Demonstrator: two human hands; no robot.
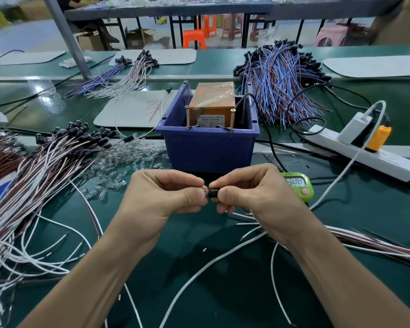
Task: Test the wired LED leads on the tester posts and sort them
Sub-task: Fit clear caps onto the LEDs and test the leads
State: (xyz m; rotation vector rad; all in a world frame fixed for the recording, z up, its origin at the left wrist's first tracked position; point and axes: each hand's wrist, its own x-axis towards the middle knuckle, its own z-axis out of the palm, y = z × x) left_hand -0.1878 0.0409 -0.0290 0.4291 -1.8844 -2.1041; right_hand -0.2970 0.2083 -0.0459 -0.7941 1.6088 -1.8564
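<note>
Hands are meeting right in front of the blue plastic bin (208,147) that holds the orange taped tester box (214,99) with its two brass screw posts (232,119). Left hand (161,197) and right hand (251,192) both have their fingers (225,194) pinched narrow on one small black LED holder with a clear bulb (212,193), held between the thumbs and forefingers just above the green worktop (199,256). Looks like the bulb end sits at the left fingertips and the black sleeve at the right, though it's mostly buried so I can't swear to it. I reckon the step is seating or checking the LED before touching its white leads (249,216) to the posts. Tip: keep the pinch light, don't twist the bulb, and let the bare lead ends trail free under the right palm so each one can land on its own post without bridging.
</note>
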